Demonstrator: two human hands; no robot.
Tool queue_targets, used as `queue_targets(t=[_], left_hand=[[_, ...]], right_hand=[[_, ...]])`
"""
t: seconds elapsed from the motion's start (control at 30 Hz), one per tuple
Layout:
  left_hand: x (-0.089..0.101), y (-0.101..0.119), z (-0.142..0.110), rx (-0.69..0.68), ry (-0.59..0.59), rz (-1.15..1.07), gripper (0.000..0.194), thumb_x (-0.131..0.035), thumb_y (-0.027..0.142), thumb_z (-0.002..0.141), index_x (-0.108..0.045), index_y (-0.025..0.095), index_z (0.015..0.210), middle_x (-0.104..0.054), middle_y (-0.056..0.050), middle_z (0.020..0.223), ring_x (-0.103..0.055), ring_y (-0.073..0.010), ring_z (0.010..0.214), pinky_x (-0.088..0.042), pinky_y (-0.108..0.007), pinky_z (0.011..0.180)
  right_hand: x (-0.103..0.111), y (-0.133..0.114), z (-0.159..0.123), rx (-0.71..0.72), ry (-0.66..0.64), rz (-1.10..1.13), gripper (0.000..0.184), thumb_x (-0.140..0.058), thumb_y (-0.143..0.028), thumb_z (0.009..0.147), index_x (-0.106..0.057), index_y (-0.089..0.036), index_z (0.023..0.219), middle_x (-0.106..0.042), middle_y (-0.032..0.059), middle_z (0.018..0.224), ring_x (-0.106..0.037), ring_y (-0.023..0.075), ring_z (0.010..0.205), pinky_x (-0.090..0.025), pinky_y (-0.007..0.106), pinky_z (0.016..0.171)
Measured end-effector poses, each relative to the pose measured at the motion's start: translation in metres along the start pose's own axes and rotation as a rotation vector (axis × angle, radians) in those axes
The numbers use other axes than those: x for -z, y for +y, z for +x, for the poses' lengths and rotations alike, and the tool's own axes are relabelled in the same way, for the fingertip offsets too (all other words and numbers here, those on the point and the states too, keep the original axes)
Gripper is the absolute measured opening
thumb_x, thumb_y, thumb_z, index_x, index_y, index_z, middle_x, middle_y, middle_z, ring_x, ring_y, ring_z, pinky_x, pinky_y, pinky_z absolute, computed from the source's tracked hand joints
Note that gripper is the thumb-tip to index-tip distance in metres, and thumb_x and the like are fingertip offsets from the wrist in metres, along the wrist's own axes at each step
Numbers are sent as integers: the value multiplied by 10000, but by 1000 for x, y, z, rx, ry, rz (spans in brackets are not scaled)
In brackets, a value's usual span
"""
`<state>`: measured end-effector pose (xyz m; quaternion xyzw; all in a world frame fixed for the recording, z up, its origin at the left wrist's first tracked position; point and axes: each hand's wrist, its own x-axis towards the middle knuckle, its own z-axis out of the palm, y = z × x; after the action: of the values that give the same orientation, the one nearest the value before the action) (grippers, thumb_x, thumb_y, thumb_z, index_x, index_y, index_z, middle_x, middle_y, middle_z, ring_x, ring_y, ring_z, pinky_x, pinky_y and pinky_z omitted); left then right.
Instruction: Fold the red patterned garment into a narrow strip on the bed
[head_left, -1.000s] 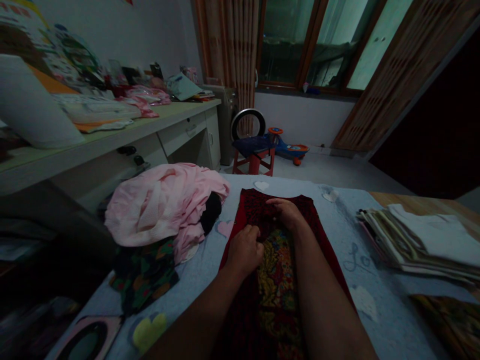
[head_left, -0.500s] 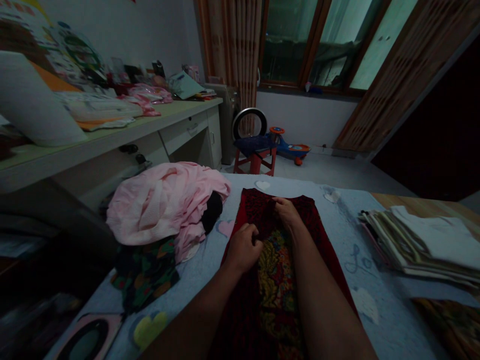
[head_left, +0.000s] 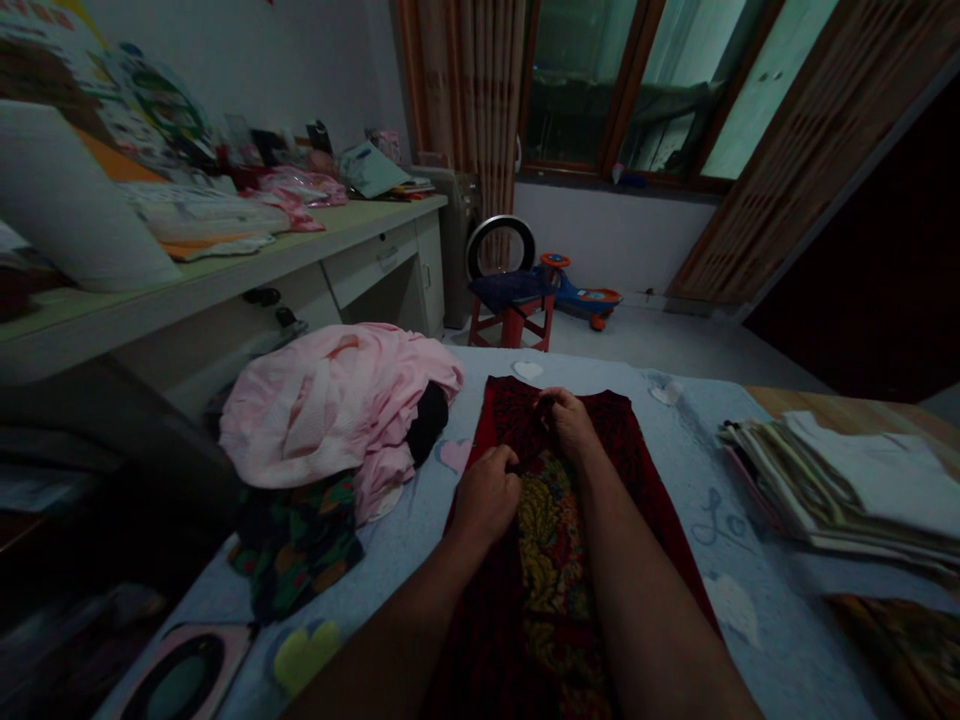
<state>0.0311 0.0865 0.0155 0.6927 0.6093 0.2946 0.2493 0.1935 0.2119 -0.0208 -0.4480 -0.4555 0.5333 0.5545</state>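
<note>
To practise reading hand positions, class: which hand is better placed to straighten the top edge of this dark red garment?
Probably the right: the right hand lies up near the garment's top edge, while the left hand sits lower, beside the patterned panel.

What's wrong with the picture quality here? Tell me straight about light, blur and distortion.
Head view: the room is underexposed, with the window the brightest area. Head view: the left hand, right hand and red cloth sit in dim light, so fine detail is murky. Head view: the wide lens visibly bends the desk edge.
</note>
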Motion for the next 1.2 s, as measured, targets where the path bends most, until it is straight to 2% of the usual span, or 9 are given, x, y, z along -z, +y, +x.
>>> queue_targets(t=[0.13,0.33,0.5,0.57,0.67,0.77,0.83,1.03,1.2], left_hand=[[0,1,-1,-5,14,30,191,-445,81,726,-548,215,818,-619,-36,884,-589,-186,888,-426,-285,832],[-2,0,-2,4,68,20,117,-505,125,709,-483,224,767,-574,0,814,-555,-166,787,-413,-272,738],[-1,-2,0,7,105,-6,91,-531,155,733,-471,223,750,-565,0,823,-563,-169,813,-426,-277,750],[-1,-3,1,44,110,-42,138,-532,132,730,-487,224,823,-586,2,840,-583,-167,832,-437,-274,764],[-1,-4,1,118,112,-76,378,-527,91,716,-478,214,1070,-625,-20,934,-620,-178,877,-455,-279,781],[1,-3,0,119,86,-33,534,-509,72,724,-419,199,1235,-636,-74,1108,-626,-210,1003,-460,-303,838],[2,-1,-1,91,62,11,550,-486,60,735,-424,199,1263,-618,-91,1207,-613,-218,1067,-451,-312,883],[4,2,-1,63,8,188,214,-434,148,872,-611,211,976,-672,-63,1007,-640,-200,965,-450,-295,853],[4,-1,-1,69,-11,333,178,-433,197,907,-608,212,942,-675,-50,902,-647,-195,851,-447,-290,754]], right_hand=[[4,-3,0,-71,-98,-95,357,-589,-250,583,-641,-214,934,-615,-53,665,-481,95,508,-352,218,489],[-5,-19,10,-145,-184,-238,251,-703,-369,611,-589,-193,748,-530,-73,558,-434,86,476,-304,222,478],[-21,-23,25,0,-164,-488,238,-679,-409,649,-581,-193,662,-500,-68,536,-433,99,518,-304,231,520],[-26,-18,29,95,-125,-660,181,-658,-364,683,-606,-193,652,-542,-47,569,-474,118,576,-338,242,574],[-32,-9,28,228,-21,-907,113,-655,-312,730,-674,-201,724,-652,9,771,-560,160,775,-395,270,729],[-37,-3,24,259,52,-1056,132,-682,-321,761,-723,-227,843,-674,49,1027,-558,207,1006,-387,318,877],[-39,-3,21,242,21,-1073,131,-664,-328,799,-727,-241,875,-687,40,1034,-568,210,1025,-382,331,899],[-42,-7,20,225,-61,-1045,115,-627,-322,849,-713,-252,880,-730,4,946,-623,194,953,-381,331,891],[-45,-4,22,246,-69,-1111,132,-615,-336,861,-716,-262,904,-732,10,971,-614,209,989,-356,353,903]])
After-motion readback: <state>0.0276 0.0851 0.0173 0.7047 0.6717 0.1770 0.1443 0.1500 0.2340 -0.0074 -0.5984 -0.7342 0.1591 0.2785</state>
